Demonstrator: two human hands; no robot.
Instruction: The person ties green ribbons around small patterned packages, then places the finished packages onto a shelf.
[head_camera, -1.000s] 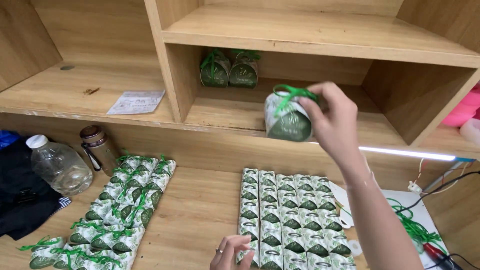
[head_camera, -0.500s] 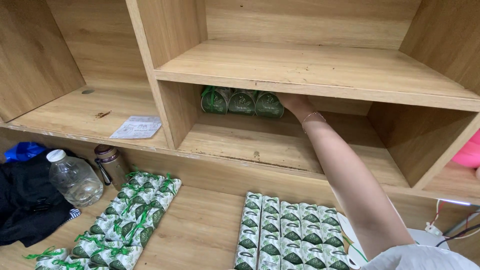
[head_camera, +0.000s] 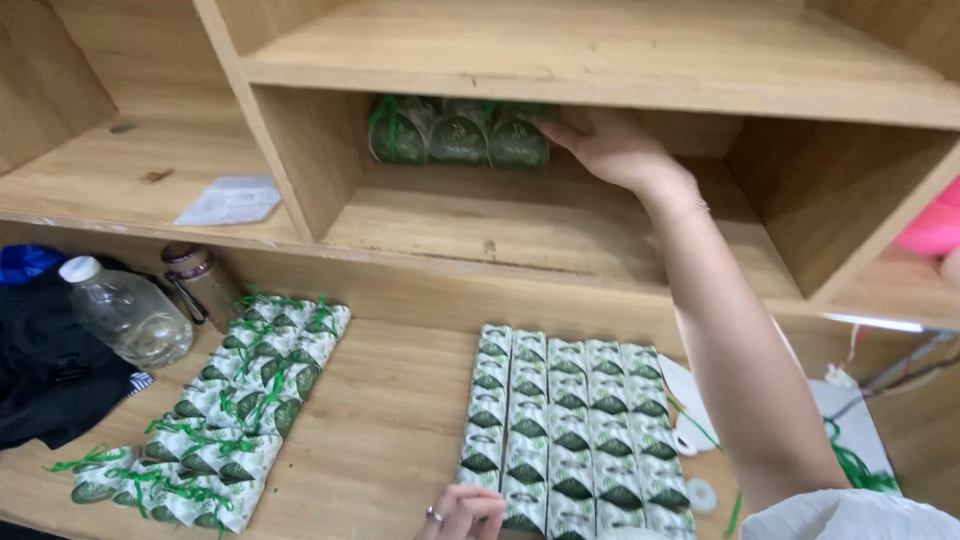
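Reaching into the open wooden cubby (head_camera: 560, 215), the right hand (head_camera: 612, 148) rests its fingers against the rightmost of three green-and-white ribbon-tied packets (head_camera: 518, 140). These packets stand side by side in a row at the back of the cubby, touching one another. The right hand's fingers lie loosely spread beside that packet, touching it but not closed around it.

Below the cubby, on the worktop (head_camera: 390, 450), lies a flat block of green-and-white packets (head_camera: 565, 440) set in neat rows. The left hand (head_camera: 465, 512), with a ring on one finger, sits at the near left corner of that block, its fingers curled together and touching the edge packets; whether it grips one cannot be told.

Left of the cubby and lower, a second, looser batch of packets with green ribbons (head_camera: 235, 405) lies slanted on the worktop. Further left of the cubby stand a clear plastic bottle (head_camera: 125, 315) and a small brown flask (head_camera: 200, 285), beside a dark cloth (head_camera: 40, 380). A paper sheet (head_camera: 232, 200) lies on the shelf just left of the cubby. Right of the flat block, green ribbon (head_camera: 850, 465) lies loose.
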